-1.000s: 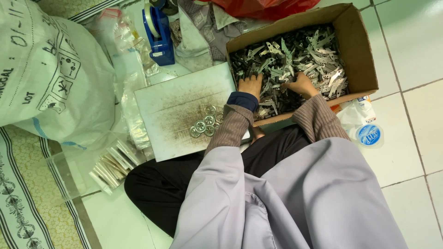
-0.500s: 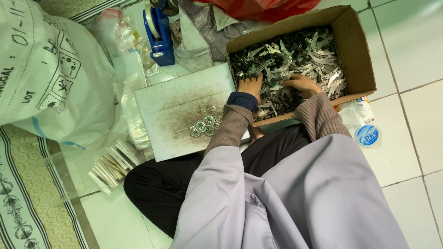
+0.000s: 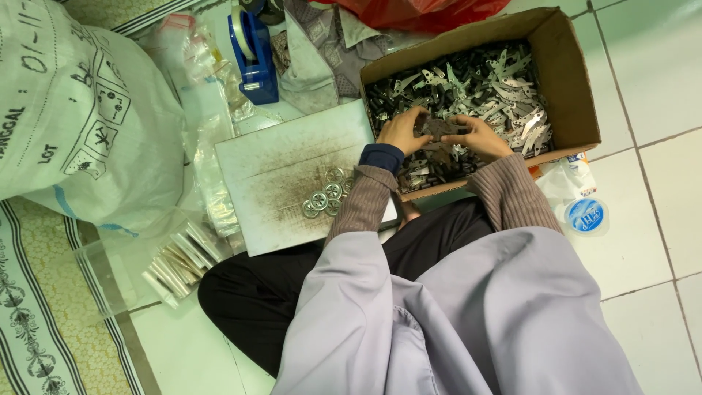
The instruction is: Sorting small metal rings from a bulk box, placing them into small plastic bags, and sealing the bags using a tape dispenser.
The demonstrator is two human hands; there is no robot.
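Even, soft indoor light falls from above; shadows are faint. The glossy white floor tiles [image 3: 658, 88] show mild sheen. Focus seems sharp, edges slightly stretched.

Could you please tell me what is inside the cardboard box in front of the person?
The cardboard box holds a heap of small flat metal parts. The left hand and right hand together hold a bunch of them. The box's floor is covered.

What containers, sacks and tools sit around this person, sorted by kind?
Cardboard box of metal parts: 1
White sack: 1
Blue tape dispenser: 1
White board bearing washers: 1
Red plastic bag: 1
Total: 5
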